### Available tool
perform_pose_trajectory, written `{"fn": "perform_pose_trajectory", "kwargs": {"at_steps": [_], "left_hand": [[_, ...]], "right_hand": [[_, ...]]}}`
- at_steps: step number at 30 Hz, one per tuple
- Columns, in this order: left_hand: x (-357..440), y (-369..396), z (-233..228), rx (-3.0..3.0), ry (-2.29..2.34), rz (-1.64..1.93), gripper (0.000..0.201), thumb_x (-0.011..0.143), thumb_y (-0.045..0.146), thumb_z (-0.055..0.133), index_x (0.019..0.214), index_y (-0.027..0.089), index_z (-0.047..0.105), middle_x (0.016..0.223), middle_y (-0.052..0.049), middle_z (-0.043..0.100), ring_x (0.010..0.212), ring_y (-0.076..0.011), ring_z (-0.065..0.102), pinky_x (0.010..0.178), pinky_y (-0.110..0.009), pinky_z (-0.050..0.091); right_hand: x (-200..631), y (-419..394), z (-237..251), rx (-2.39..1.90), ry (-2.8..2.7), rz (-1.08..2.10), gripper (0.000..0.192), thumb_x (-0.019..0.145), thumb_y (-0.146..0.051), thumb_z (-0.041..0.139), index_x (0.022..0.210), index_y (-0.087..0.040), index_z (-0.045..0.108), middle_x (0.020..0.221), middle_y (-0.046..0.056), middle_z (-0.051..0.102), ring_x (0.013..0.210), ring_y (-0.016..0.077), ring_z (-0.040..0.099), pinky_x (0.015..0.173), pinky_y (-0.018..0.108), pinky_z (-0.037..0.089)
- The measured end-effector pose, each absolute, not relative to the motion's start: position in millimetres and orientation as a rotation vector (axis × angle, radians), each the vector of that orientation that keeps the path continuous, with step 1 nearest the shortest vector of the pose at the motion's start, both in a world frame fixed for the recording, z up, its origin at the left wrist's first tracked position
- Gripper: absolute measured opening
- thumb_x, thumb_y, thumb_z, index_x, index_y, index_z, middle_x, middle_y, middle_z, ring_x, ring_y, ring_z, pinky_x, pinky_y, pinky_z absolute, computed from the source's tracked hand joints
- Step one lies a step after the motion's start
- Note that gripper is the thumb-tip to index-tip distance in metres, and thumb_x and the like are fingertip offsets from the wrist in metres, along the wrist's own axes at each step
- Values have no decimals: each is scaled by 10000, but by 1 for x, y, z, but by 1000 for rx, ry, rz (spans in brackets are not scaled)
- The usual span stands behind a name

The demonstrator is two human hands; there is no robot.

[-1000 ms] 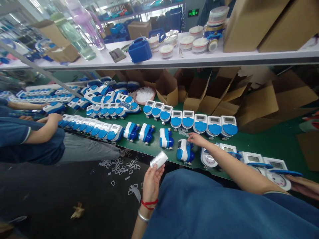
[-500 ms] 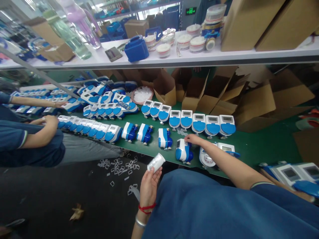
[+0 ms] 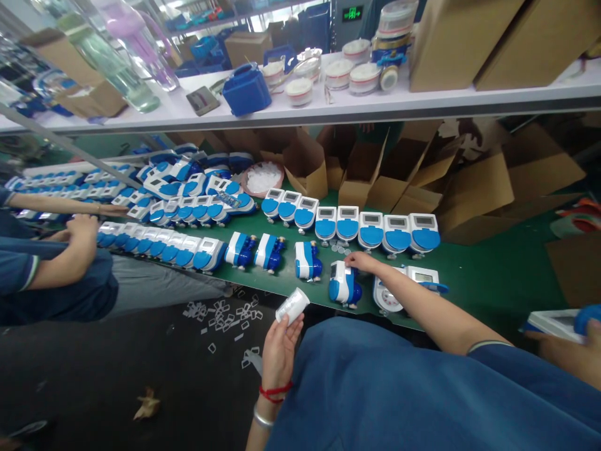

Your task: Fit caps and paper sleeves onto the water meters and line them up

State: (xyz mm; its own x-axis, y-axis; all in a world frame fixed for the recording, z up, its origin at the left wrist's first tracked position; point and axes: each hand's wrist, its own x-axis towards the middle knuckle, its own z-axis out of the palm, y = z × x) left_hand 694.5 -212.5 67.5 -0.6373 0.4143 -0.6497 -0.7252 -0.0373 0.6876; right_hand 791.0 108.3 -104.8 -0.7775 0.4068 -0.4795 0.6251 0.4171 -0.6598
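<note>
The left hand (image 3: 278, 351) is gripping a light, thin-walled cup (image 3: 292, 305) by its base. The right hand (image 3: 360, 262) is resting open-fingered on a rigid, probably heavy meter (image 3: 342, 283) at the counter's (image 3: 488, 275) near edge; grasp its blue body.

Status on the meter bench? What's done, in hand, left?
Looks done: a back row of meters standing closed, blue flaps down. In hand: right hand rests on the side-lying meter; left hand holds a small clear cup. Likely left: three more meters on their sides and an open-lidded meter beside the arm.
</note>
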Motion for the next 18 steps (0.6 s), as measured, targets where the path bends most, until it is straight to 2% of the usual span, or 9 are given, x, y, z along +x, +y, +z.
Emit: {"fn": "perform_pose_trajectory", "kwargs": {"at_steps": [11,18], "left_hand": [[694,-216,64,-325,1429,1770,264,789,160,612,1047,119,578,1119,-159,637,980,-237,641,851,-330,530],[697,-218,62,-329,1428,1768,272,793,171,609,1056,114,570,1112,-157,640,986,-237,638,871,-335,519]], "right_hand": [[794,99,-96,923,2527,-1268,145,766,-283,601,812,-198,709,792,21,706,743,188,629,719,257,472],[794,93,-109,909,2605,-1186,123,774,-204,565,773,-172,684,923,53,693,859,190,621,799,259,453]]}}
